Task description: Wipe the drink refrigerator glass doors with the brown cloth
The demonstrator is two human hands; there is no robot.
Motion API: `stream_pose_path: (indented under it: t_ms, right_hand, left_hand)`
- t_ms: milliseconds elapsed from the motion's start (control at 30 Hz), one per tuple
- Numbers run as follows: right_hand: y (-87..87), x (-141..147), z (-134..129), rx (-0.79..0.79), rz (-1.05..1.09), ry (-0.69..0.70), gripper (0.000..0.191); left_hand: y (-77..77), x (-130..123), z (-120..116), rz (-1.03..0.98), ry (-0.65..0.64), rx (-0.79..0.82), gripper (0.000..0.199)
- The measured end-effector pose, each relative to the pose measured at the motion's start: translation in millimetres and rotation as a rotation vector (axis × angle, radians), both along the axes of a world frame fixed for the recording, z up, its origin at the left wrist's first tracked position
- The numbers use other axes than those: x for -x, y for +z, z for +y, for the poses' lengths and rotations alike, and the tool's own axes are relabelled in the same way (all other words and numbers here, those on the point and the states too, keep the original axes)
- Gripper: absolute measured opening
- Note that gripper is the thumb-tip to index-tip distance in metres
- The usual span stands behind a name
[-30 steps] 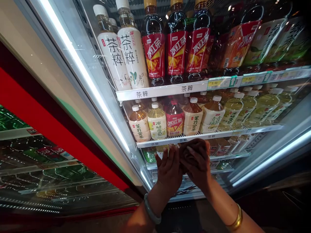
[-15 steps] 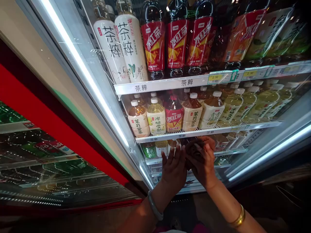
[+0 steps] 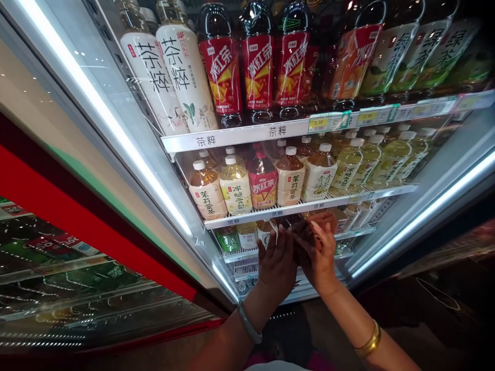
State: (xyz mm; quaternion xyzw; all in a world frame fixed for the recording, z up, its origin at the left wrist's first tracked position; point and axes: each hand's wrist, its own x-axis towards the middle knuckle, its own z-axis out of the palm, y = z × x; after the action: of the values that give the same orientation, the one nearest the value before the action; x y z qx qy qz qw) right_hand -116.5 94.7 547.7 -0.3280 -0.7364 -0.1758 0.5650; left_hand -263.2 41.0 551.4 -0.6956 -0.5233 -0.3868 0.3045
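Observation:
My left hand (image 3: 276,263) is raised in front of the lower shelves, palm forward, its fingers apart and holding nothing. Just right of it, my right hand (image 3: 323,252) has bent fingers around a dark brown, crumpled thing (image 3: 305,234) that I cannot make out clearly. The two hands are close together near the glass of a lit drinks cooler. Behind them, small bottles, one with a green label (image 3: 228,241), stand on a low shelf. Just above the hands is the middle shelf edge (image 3: 276,212), lined with bottles such as a red-labelled one (image 3: 263,188).
White tea bottles (image 3: 181,77) and red-labelled bottles (image 3: 258,72) fill the upper shelf, whose front strip (image 3: 243,133) carries price tags. Light strips run down both sides of the cooler. A red frame (image 3: 77,221) and another drinks cooler (image 3: 69,278) are at the left.
The cooler and its bottles have shifted left in the view, showing more green-labelled bottles at the upper right. My right hand is slightly further left, with its fingers posed a little differently.

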Motion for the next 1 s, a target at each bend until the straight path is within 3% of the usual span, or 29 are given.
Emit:
stream_pose_path:
  t_ms: [133,200,300,400,467,567,700,767,833,933,1000]
  right_hand:
    - [37.9,-26,26,-0.072,0.041,-0.002,0.063]
    - [41.5,-42,32,-0.077,0.068,-0.037,0.068]
    - [18.2,-50,25,0.003,0.096,-0.093,0.064]
    - [-11.4,-40,10,0.103,0.059,-0.085,0.058]
    - [-16.1,-33,7,0.111,0.017,-0.058,0.053]
    - [3.4,-40,18,0.045,-0.002,-0.039,0.052]
    - [29.8,-73,42,-0.052,0.04,-0.072,0.054]
    - [23.8,-86,46,-0.039,0.066,-0.101,0.054]
    - [6.2,-90,43,0.009,0.084,-0.133,0.056]
    - [-21.0,-83,34,0.069,0.087,-0.164,0.058]
    - [-26.3,-76,33,0.074,0.084,-0.166,0.058]
  left_hand:
    - [15.8,-9,9,-0.011,-0.008,0.001,0.083]
    - [19.9,-13,12,-0.001,0.002,0.008,0.084]
    - [12.7,-19,15,0.02,-0.006,0.019,0.082]
    - [-2.7,-26,18,0.022,-0.037,0.006,0.079]
    - [-8.9,-31,21,0.003,-0.041,-0.013,0.077]
    - [-6.6,-40,25,-0.012,-0.051,-0.025,0.079]
    - [2.7,-52,31,0.013,-0.095,-0.002,0.082]
    - [2.7,-58,35,0.01,-0.098,0.015,0.082]
    - [-0.5,-63,39,0.012,-0.102,0.023,0.08]
    - [-5.7,-71,44,0.016,-0.117,0.016,0.074]
    - [-6.1,-77,46,0.02,-0.145,0.022,0.072]
